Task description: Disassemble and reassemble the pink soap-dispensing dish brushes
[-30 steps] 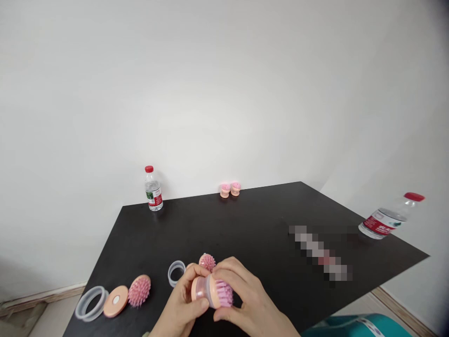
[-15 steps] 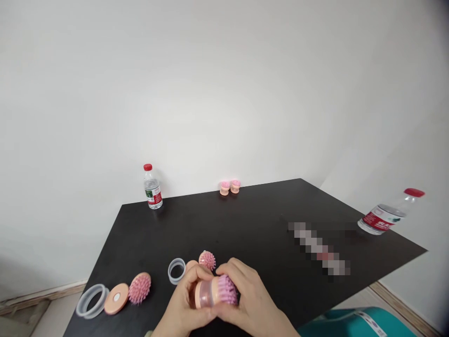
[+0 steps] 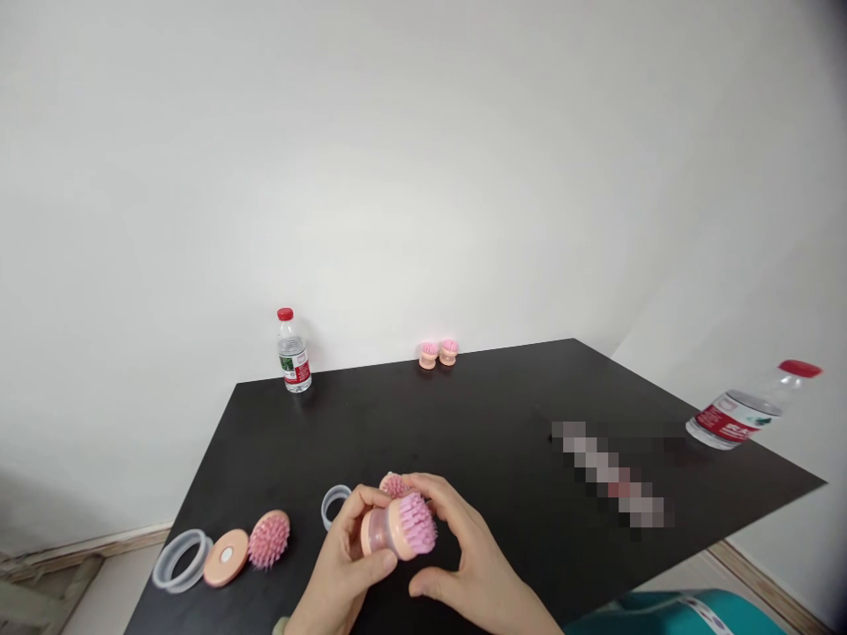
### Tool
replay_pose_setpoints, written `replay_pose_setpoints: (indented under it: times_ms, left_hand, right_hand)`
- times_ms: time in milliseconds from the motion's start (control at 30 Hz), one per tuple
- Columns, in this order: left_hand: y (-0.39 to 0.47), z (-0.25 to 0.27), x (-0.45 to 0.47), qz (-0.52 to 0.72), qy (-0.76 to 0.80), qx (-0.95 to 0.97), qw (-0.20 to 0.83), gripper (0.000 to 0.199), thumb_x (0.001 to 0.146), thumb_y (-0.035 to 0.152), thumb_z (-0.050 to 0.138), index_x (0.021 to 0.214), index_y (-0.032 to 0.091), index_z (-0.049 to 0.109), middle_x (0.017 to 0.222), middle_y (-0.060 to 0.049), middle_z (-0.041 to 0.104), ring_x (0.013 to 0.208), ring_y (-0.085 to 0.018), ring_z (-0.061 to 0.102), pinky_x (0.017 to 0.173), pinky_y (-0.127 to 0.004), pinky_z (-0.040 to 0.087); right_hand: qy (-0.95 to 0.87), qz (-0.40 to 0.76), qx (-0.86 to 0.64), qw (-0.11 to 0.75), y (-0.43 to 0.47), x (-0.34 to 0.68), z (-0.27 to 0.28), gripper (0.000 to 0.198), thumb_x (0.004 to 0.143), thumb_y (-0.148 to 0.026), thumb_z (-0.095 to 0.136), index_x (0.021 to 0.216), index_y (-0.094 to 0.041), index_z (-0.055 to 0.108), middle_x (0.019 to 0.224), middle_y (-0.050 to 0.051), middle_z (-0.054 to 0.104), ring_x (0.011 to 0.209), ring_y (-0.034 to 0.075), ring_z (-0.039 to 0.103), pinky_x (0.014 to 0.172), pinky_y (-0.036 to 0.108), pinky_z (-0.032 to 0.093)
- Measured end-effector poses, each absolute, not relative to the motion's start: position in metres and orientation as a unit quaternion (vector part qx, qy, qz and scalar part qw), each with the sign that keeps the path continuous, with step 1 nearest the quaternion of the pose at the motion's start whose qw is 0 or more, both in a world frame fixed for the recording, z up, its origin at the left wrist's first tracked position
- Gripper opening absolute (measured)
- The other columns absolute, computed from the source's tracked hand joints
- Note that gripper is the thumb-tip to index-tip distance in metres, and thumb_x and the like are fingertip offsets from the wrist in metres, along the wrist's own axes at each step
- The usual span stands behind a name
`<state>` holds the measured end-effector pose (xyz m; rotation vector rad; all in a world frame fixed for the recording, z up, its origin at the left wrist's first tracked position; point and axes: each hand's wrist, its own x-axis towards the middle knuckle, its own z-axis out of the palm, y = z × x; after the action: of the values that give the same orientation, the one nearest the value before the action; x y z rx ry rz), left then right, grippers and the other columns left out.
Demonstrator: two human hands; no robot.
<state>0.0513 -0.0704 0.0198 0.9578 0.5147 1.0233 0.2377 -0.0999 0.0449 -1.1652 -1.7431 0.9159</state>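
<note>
My left hand (image 3: 337, 560) grips a round scrub brush (image 3: 397, 529) by its clear middle and peach body, tilted with its pink bristles to the right. My right hand (image 3: 473, 556) is open beside the bristles, thumb lowered and apart from the fingers. Whether its fingertips touch the brush's far side I cannot tell. Just behind the hands lie a clear ring (image 3: 324, 509) and a pink bristle head (image 3: 393, 482), both partly covered. Further left sit another clear ring (image 3: 161, 569), a peach disc (image 3: 221, 571) with a white centre and a second bristle head (image 3: 270, 540).
Two assembled brushes (image 3: 438, 354) stand at the back of the black table (image 3: 371, 414) by the wall. A water bottle (image 3: 295, 362) is at the back left, another bottle (image 3: 734, 419) at the right edge. A pixelated patch covers something at right. A teal seat (image 3: 675, 613) is below.
My right hand has let go of the bristle end and its thumb has swung away. The brush stays in my left hand, its bristles turned more toward me. The view has shifted slightly.
</note>
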Motion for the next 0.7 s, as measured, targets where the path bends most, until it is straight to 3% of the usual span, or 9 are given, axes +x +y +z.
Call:
replay_pose_setpoints:
  times_ms: [133,333,567,700]
  left_hand:
    - [-0.069,0.02,0.05,0.459,0.235,0.426,0.743,0.037,0.07,0.036,0.084,0.101,0.023,0.068,0.101,-0.004,0.065,0.089,-0.019,0.055,0.08,-0.028,0.041]
    - [-0.067,0.017,0.049,0.461,0.237,0.419,0.746,0.041,0.07,0.046,0.083,0.1,0.022,0.069,0.094,-0.003,0.06,0.087,-0.019,0.051,0.077,-0.027,0.041]
    - [-0.065,0.015,0.048,0.467,0.24,0.404,0.749,0.043,0.068,0.047,0.084,0.101,0.024,0.069,0.09,-0.002,0.057,0.083,-0.018,0.051,0.076,-0.027,0.041]
    - [-0.065,0.016,0.05,0.445,0.246,0.396,0.765,0.042,0.068,0.047,0.084,0.099,0.023,0.069,0.091,-0.003,0.057,0.085,-0.019,0.052,0.073,-0.027,0.04]
  right_hand:
    - [-0.708,0.357,-0.466,0.392,-0.088,0.242,0.046,0.074,0.067,-0.023,0.088,0.133,-0.03,0.055,0.135,0.007,0.061,0.123,0.03,0.058,0.107,0.047,0.045]
    - [-0.785,0.347,-0.374,0.352,-0.054,0.251,0.066,0.074,0.06,-0.046,0.092,0.125,-0.025,0.064,0.115,0.006,0.07,0.104,0.026,0.066,0.095,0.04,0.05]
    - [-0.765,0.419,-0.232,0.431,-0.022,0.241,0.043,0.08,0.044,-0.065,0.09,0.108,-0.02,0.071,0.095,0.005,0.066,0.082,0.019,0.064,0.076,0.031,0.053]
    - [-0.713,0.465,-0.232,0.471,-0.026,0.237,0.02,0.078,0.041,-0.065,0.091,0.103,-0.022,0.072,0.096,0.006,0.064,0.084,0.02,0.063,0.076,0.033,0.053]
